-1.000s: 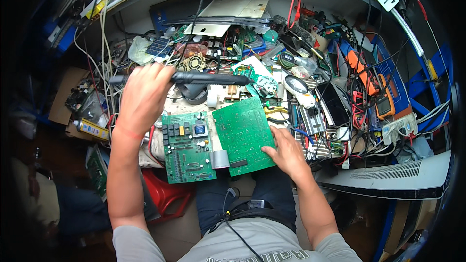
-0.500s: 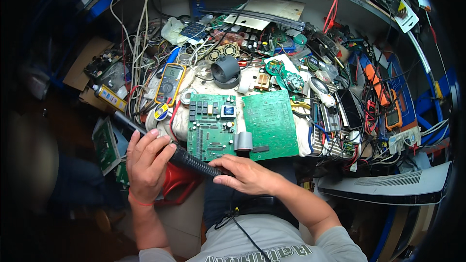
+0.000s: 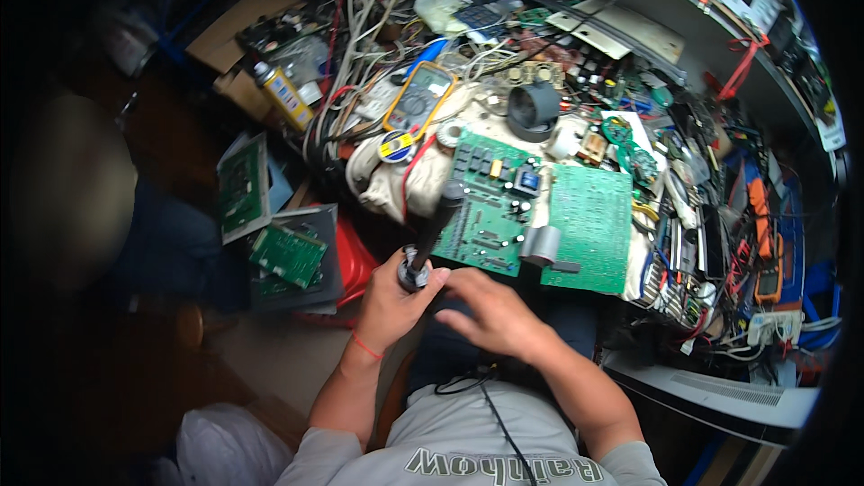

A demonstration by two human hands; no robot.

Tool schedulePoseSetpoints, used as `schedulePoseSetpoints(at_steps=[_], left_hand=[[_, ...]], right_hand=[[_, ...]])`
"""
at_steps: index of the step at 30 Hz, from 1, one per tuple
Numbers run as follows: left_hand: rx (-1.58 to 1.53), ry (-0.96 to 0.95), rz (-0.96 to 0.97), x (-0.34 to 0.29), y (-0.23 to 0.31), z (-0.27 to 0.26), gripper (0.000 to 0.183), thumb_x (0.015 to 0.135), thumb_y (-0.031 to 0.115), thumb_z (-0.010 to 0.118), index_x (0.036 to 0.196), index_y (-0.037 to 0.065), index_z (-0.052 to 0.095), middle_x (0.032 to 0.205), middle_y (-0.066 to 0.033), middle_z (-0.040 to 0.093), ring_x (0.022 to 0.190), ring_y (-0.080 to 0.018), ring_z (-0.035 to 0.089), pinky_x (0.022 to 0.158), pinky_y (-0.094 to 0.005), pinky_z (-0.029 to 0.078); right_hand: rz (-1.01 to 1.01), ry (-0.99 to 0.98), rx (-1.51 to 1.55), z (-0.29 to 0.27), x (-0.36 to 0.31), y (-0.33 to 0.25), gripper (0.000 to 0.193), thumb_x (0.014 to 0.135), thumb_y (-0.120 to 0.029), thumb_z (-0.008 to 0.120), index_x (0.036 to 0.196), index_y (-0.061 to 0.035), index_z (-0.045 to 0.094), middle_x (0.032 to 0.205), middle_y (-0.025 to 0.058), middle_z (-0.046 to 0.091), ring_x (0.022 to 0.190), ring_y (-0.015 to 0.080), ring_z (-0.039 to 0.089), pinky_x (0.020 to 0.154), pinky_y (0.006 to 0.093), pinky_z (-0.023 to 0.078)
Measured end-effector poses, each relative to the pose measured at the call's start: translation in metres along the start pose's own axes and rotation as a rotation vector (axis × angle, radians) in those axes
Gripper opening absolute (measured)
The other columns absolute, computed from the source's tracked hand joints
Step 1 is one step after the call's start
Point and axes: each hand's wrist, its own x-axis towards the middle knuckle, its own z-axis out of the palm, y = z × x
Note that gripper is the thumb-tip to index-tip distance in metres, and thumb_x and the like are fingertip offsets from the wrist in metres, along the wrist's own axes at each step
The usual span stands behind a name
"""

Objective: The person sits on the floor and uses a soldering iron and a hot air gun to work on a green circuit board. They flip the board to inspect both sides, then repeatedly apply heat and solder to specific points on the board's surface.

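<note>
Red stool [image 3: 354, 259] (partly covered), pale floor [image 3: 279, 358]

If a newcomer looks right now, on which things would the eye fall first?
Probably on the component-covered green circuit board near the middle of the view and the plainer green board to its right, with a grey ribbon cable between them. Next may come the dark rod-shaped tool in the left grip, then the yellow-framed meter to the upper left.
</note>
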Motion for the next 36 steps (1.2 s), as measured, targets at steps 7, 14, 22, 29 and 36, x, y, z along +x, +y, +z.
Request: schedulePoseSetpoints(at_steps=[7,14,22,29,36], left_hand=[[0.298,0.165,-0.068,-0.011,-0.008,-0.021,0.035,0.090,0.027,0.084,0.085,0.000,0.062,0.066,-0.0106,0.061,0.057,-0.0157,0.054,0.057,-0.0335,0.048],[0.372,0.186,0.023,-0.008,-0.013,-0.024,0.040,0.088,0.025,0.086,0.078,0.002,0.055,0.062,-0.0122,0.057,0.054,-0.0233,0.056,0.054,-0.0374,0.046],[0.438,0.182,0.157,-0.003,-0.019,-0.014,0.035,0.086,0.017,0.086,0.079,0.003,0.055,0.063,-0.0123,0.058,0.054,-0.0265,0.062,0.052,-0.0385,0.046],[-0.396,0.071,0.100,-0.007,-0.025,-0.016,0.053,0.095,0.016,0.079,0.135,0.001,0.049,0.073,0.0001,0.058,0.059,-0.0103,0.056,0.062,-0.0246,0.049],[-0.829,0.211,0.283,-0.020,-0.028,-0.029,0.062,0.099,0.048,0.070,0.143,0.012,0.046,0.084,-0.0056,0.057,0.063,-0.0140,0.057,0.066,-0.0349,0.054]], right_hand=[[0.037,0.084,0.102,-0.044,0.007,-0.029,0.040,0.092,-0.017,0.079,0.126,-0.0015,0.066,0.110,0.0147,0.071,0.100,0.0268,0.073,0.085,0.0373,0.060],[-0.059,0.089,0.054,-0.041,0.011,-0.031,0.031,0.091,-0.008,0.078,0.119,0.0005,0.069,0.106,0.0164,0.072,0.088,0.0301,0.073,0.076,0.0368,0.059],[0.035,-0.032,-0.080,-0.052,0.003,-0.030,0.021,0.092,-0.014,0.076,0.106,0.0006,0.071,0.094,0.0151,0.073,0.083,0.0352,0.072,0.075,0.0412,0.058],[0.017,-0.153,-0.023,0.000,0.012,0.006,0.072,0.091,-0.039,0.077,0.145,0.0008,0.051,0.139,0.0246,0.060,0.127,0.0426,0.060,0.106,0.0447,0.051],[0.046,-0.441,0.375,0.037,0.034,0.012,0.041,0.094,-0.035,0.076,0.104,0.0011,0.060,0.087,0.0117,0.064,0.075,0.0285,0.061,0.068,0.0410,0.049]])
